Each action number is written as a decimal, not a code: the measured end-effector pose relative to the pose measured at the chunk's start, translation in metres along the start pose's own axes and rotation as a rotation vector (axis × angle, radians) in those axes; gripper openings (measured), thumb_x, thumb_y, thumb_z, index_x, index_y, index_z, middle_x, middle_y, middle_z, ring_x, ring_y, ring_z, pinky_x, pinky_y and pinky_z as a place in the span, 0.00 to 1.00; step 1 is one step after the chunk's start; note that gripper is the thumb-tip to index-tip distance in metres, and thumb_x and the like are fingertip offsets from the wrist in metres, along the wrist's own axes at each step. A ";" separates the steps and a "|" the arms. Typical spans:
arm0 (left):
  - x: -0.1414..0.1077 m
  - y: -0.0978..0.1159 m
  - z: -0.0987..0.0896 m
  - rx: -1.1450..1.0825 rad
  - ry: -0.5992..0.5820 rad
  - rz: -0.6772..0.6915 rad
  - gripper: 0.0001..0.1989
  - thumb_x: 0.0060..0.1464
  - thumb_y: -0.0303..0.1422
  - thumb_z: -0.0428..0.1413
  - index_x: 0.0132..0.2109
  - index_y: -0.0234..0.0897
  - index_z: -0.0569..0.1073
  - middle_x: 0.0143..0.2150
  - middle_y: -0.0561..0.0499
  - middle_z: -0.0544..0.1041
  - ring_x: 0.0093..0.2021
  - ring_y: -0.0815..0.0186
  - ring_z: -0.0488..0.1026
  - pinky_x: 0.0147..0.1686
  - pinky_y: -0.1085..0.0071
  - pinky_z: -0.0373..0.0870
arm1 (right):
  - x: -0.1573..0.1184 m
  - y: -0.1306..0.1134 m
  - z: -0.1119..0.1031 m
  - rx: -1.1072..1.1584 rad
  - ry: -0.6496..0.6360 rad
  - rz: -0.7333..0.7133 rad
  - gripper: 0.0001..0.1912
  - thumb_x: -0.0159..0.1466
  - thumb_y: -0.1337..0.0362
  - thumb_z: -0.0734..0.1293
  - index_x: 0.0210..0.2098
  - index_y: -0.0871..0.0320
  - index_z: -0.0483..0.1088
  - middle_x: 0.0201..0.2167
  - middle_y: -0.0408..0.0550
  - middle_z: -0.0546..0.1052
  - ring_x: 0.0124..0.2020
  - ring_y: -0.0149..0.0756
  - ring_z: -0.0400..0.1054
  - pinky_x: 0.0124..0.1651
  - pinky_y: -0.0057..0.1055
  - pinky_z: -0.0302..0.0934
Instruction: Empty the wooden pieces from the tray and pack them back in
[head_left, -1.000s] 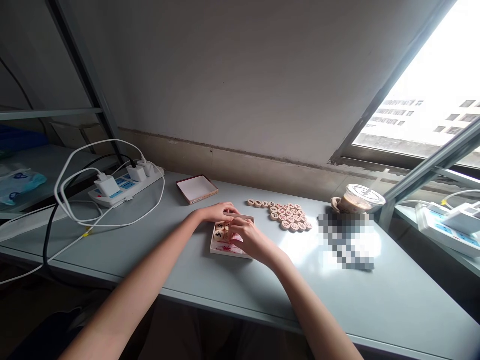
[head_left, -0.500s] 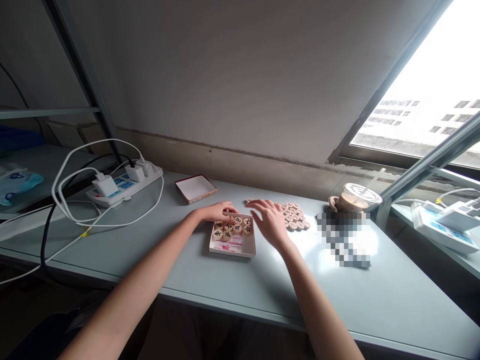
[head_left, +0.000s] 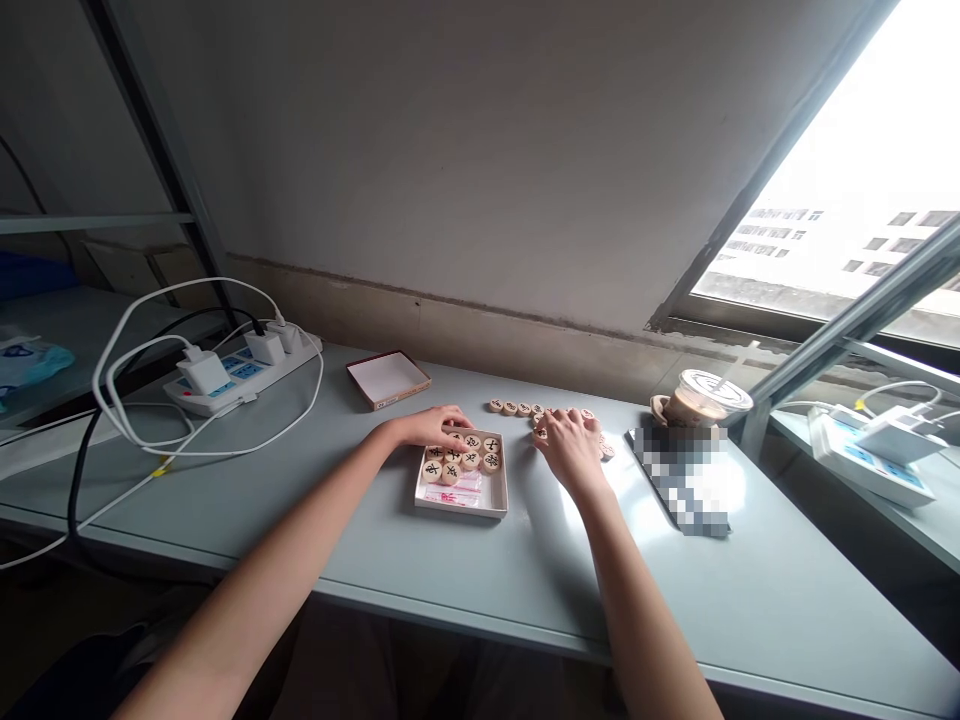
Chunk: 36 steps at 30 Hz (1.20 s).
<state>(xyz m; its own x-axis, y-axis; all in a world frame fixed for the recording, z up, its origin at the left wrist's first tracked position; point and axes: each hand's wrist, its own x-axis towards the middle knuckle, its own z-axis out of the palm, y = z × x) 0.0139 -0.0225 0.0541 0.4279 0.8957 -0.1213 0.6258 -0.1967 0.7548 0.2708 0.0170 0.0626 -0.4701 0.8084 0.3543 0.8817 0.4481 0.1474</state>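
My left hand [head_left: 435, 428] is at the back left corner of a shallow white box [head_left: 491, 500], its thumb over the inside and its fingers curled at the back rim. In the box lie several round wooden xiangqi pieces [head_left: 451, 472] with black characters, and a clear plastic bag with red print [head_left: 461, 490]. To the right, my right hand [head_left: 574, 445] reaches over more xiangqi pieces [head_left: 524, 409] on the table. Its fingers are apart and bent down onto them, hiding most of the group. Red characters show on some of those pieces.
The box lid [head_left: 388, 380] lies upturned behind the box. On the left, a power strip [head_left: 244, 375] carries plugs and looped cables. A lidded drink cup [head_left: 705, 400] stands at the right, behind a pixelated flat object [head_left: 675, 485]. A second power strip [head_left: 874, 455] sits further right.
My right hand has moved right, from beside the box to over the table pieces. A row of pieces behind it now shows. My left hand stays at the box.
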 end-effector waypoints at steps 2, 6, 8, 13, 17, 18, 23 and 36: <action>0.000 0.000 0.000 0.000 0.003 -0.001 0.24 0.45 0.47 0.56 0.49 0.44 0.69 0.52 0.51 0.64 0.52 0.60 0.63 0.46 0.74 0.63 | 0.000 0.001 0.001 0.046 -0.021 -0.006 0.05 0.59 0.66 0.62 0.33 0.57 0.69 0.36 0.51 0.74 0.42 0.44 0.60 0.43 0.38 0.45; -0.001 0.001 0.000 0.012 0.000 0.005 0.24 0.45 0.47 0.56 0.49 0.44 0.69 0.52 0.51 0.64 0.51 0.60 0.64 0.45 0.74 0.63 | 0.001 -0.001 -0.004 0.165 -0.089 -0.021 0.05 0.58 0.64 0.62 0.32 0.56 0.69 0.31 0.48 0.75 0.41 0.43 0.63 0.44 0.38 0.46; -0.001 0.002 0.000 0.018 0.000 0.006 0.24 0.46 0.48 0.56 0.49 0.44 0.70 0.51 0.50 0.64 0.51 0.61 0.65 0.45 0.74 0.63 | 0.001 -0.003 -0.011 0.255 -0.083 -0.027 0.05 0.58 0.62 0.62 0.31 0.55 0.69 0.30 0.46 0.76 0.39 0.42 0.65 0.45 0.39 0.47; -0.001 0.003 0.000 0.031 0.006 0.004 0.25 0.45 0.50 0.56 0.49 0.44 0.70 0.51 0.50 0.65 0.50 0.60 0.65 0.45 0.73 0.63 | 0.000 -0.013 -0.036 0.624 -0.160 -0.172 0.09 0.58 0.57 0.64 0.36 0.51 0.70 0.36 0.42 0.76 0.36 0.35 0.67 0.42 0.33 0.54; 0.000 0.002 0.000 0.032 0.014 0.015 0.25 0.44 0.49 0.57 0.49 0.44 0.70 0.51 0.50 0.65 0.50 0.60 0.65 0.46 0.73 0.63 | -0.005 -0.032 -0.049 0.780 -0.353 -0.417 0.07 0.57 0.62 0.66 0.36 0.51 0.73 0.35 0.41 0.76 0.35 0.32 0.67 0.38 0.28 0.56; 0.000 0.002 0.000 0.034 0.015 0.017 0.25 0.44 0.48 0.57 0.49 0.45 0.70 0.51 0.50 0.65 0.50 0.60 0.65 0.46 0.72 0.63 | -0.006 -0.038 -0.050 0.772 -0.371 -0.449 0.07 0.56 0.64 0.66 0.36 0.51 0.73 0.35 0.42 0.76 0.35 0.32 0.67 0.38 0.28 0.56; 0.000 0.002 0.000 0.032 0.013 0.020 0.25 0.43 0.47 0.58 0.49 0.45 0.70 0.51 0.50 0.65 0.50 0.60 0.65 0.45 0.72 0.63 | -0.011 -0.054 -0.050 0.736 -0.349 -0.511 0.08 0.54 0.66 0.68 0.35 0.51 0.73 0.39 0.43 0.76 0.41 0.34 0.67 0.42 0.29 0.55; -0.002 0.005 0.000 0.017 0.019 -0.015 0.23 0.43 0.44 0.59 0.49 0.45 0.70 0.52 0.50 0.65 0.53 0.58 0.63 0.47 0.70 0.63 | -0.013 -0.059 -0.046 0.529 -0.184 -0.580 0.03 0.58 0.62 0.66 0.29 0.55 0.72 0.36 0.45 0.76 0.41 0.35 0.68 0.41 0.29 0.55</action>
<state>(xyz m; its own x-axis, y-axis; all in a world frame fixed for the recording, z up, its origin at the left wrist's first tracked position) 0.0166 -0.0250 0.0585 0.4064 0.9057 -0.1202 0.6427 -0.1899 0.7422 0.2270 -0.0375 0.0919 -0.8868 0.4208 0.1912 0.3813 0.8998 -0.2119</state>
